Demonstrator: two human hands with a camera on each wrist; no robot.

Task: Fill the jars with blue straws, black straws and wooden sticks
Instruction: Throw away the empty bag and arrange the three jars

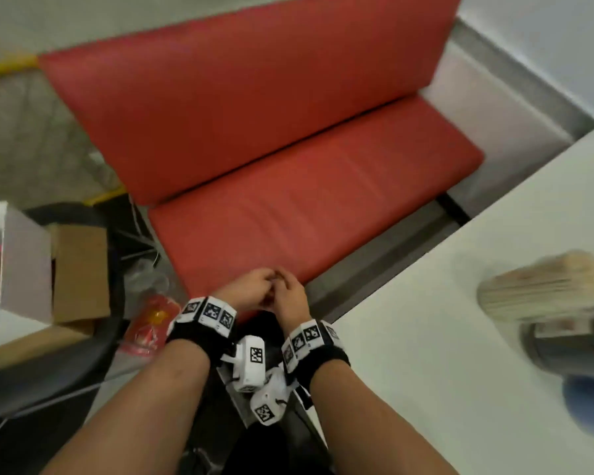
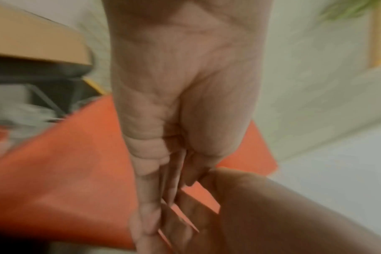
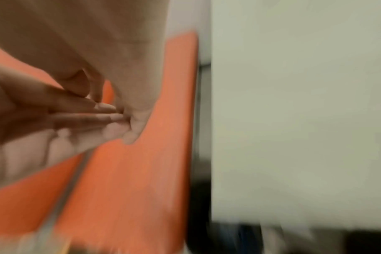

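Both hands, left (image 1: 251, 289) and right (image 1: 288, 296), fingertips together, empty, loosely curled, above red bench (image 1: 288, 200)

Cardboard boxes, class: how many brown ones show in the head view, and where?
1. The brown cardboard box sits at the left edge, beside a white box, left of the red bench. Others may be hidden behind the white box or outside the frame.
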